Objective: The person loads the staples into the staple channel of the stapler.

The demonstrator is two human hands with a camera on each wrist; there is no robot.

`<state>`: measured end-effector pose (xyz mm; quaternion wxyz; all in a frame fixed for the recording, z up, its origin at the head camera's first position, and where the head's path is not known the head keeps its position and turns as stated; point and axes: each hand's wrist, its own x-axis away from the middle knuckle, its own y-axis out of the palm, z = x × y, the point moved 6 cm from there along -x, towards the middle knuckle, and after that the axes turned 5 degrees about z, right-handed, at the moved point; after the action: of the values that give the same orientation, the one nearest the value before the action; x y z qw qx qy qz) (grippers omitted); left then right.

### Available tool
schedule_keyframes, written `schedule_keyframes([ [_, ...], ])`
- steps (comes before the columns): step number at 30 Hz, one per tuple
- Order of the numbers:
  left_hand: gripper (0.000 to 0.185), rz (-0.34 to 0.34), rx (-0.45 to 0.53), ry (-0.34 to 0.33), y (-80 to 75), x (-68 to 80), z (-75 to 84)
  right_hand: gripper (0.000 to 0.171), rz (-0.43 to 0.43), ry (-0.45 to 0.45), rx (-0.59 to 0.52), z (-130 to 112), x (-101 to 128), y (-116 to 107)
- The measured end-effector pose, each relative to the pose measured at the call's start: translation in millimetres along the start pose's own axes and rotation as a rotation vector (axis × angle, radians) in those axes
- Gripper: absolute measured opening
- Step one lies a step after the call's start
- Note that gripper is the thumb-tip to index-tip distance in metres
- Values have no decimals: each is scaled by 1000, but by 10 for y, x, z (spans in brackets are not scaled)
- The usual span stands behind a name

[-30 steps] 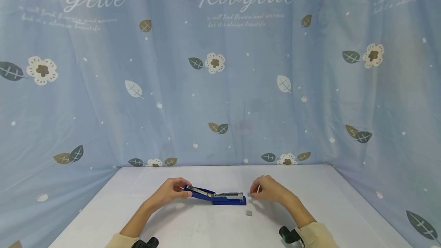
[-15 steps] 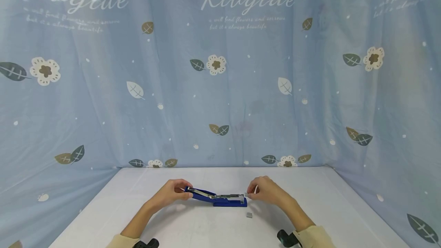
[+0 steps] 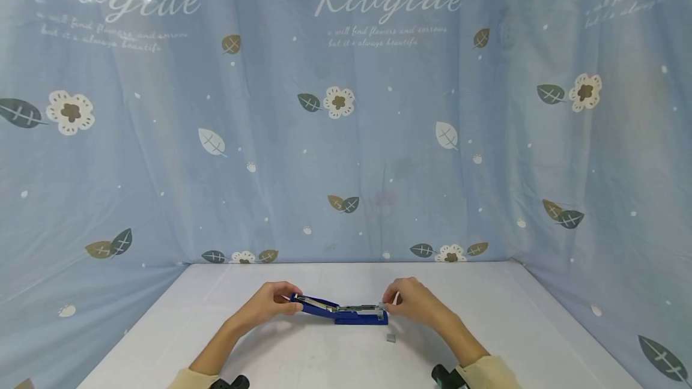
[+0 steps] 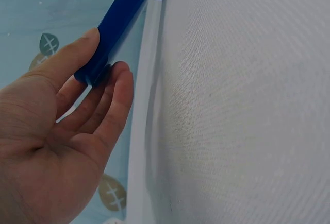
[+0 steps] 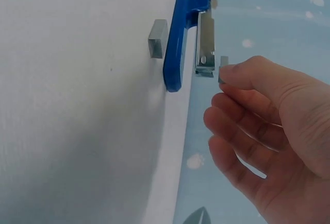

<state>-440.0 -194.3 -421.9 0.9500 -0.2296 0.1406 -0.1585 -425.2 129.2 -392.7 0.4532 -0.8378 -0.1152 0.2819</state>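
A blue stapler (image 3: 346,313) lies opened out on the white table (image 3: 303,353). My left hand (image 3: 272,302) holds the raised end of its blue top arm (image 4: 121,26), thumb on one side and fingers on the other. My right hand (image 3: 409,302) pinches a small grey strip of staples (image 5: 224,62) between thumb and forefinger. It holds the strip just off the front end of the metal magazine (image 5: 205,41). In the right wrist view I cannot tell whether the strip touches the magazine.
A second small grey block of staples (image 3: 391,338) lies on the table (image 5: 77,105) just in front of the stapler's front end. A blue flowered curtain (image 3: 346,113) hangs behind and along both sides of the table.
My right hand has moved left with the staple strip, from a short way off to right at the stapler's front end. My left hand has kept its hold.
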Motion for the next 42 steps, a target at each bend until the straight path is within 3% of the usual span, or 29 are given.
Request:
schedule_keyframes([
  [42, 38, -6, 23, -11, 17, -8, -2, 5, 4, -16, 4, -51, -63, 133],
])
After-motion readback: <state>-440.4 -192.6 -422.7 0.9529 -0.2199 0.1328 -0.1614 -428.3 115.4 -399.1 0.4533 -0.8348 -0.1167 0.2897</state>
